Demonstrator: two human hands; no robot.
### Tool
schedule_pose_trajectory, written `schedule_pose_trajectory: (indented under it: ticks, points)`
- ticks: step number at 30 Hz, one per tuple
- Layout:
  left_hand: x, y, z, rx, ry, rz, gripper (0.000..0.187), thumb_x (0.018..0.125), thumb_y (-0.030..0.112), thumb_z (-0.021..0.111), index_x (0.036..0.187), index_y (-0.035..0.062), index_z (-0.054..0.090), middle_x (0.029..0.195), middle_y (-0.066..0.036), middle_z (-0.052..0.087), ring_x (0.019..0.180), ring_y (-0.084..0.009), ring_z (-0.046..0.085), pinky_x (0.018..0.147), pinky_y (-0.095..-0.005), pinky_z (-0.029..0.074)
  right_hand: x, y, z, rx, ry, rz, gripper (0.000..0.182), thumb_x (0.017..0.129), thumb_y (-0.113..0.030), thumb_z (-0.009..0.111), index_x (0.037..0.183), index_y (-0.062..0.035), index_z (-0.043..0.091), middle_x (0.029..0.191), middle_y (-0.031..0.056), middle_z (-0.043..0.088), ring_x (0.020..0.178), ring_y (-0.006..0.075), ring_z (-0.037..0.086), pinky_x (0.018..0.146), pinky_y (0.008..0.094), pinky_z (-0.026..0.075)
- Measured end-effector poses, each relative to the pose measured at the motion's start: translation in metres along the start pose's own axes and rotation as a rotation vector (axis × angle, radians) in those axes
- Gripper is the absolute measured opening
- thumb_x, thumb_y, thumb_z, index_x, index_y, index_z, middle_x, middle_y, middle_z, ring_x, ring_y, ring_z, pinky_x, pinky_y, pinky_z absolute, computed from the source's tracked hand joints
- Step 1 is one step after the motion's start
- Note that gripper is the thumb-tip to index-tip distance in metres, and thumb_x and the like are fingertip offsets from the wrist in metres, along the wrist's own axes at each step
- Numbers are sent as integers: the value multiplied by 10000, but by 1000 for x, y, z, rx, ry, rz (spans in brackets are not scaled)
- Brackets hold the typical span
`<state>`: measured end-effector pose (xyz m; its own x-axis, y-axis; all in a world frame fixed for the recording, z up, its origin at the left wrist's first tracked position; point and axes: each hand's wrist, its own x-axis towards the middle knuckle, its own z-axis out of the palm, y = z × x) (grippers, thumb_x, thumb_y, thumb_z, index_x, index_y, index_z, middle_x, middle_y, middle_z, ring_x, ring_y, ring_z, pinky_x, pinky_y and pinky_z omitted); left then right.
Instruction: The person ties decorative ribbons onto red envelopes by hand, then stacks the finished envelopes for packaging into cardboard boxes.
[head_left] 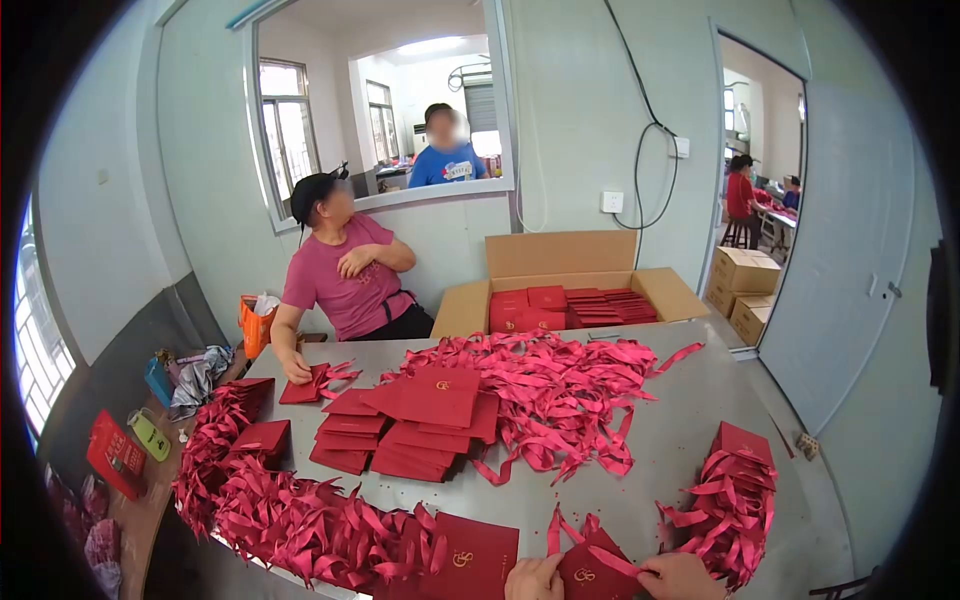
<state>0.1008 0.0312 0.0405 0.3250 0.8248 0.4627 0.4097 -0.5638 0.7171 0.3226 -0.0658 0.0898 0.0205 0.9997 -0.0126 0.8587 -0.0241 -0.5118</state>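
My left hand is at the bottom edge of the view, its fingers closed on a red bag with a gold emblem and pink ribbon handles. To the right of that bag, my right hand pinches a pink ribbon that runs across the bag's upper part. Left of my left hand lies a larger red bag with the same emblem. Beyond it stretches a long row of red bags with ribbons. Another ribboned stack stands to the right.
Stacked red bags and loose pink ribbons cover the middle of the grey table. An open carton stands behind it. Across the table, a co-worker in pink touches a small red bag.
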Motion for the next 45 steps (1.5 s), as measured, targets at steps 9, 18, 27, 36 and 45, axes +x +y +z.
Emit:
schedule_pose_trajectory:
  ticks: [9,18,27,36,45]
  points:
    - [-2,-3,-2,-7,-29,-25,310,765,13,553,1050,51,667,828,-201,644,805,-393,601,731,-472,485,33,-47,-12,-309,404,-313,178,823,-217,629,956,-114,686,965,74,686,828,280,644,727,371,509]
    - [-1,-3,-4,-42,-17,-13,319,768,9,555,1062,62,667,854,-205,645,807,-392,591,748,-464,486,78,-77,1,-271,673,-546,186,738,-77,651,919,-93,689,975,39,685,685,214,610,613,322,483]
    - [9,15,-11,119,71,101,380,794,61,604,1171,40,568,1067,-150,589,995,-390,537,849,-481,445,84,-89,23,-314,507,-710,342,785,-247,643,1060,-46,665,1033,70,682,721,165,598,634,292,485]
    - [20,6,3,33,-44,132,271,792,154,649,1048,67,635,957,-120,644,883,-324,603,741,-433,489,63,-105,1,-436,382,-648,571,780,-472,653,1169,-56,613,1126,80,649,787,160,580,837,394,415]
    - [18,30,-2,-415,-103,40,209,796,92,610,999,52,642,952,-139,649,884,-342,608,740,-432,490,67,-101,-13,-430,214,-760,469,792,-515,638,1109,-169,639,1148,1,600,1140,270,498,919,573,326]
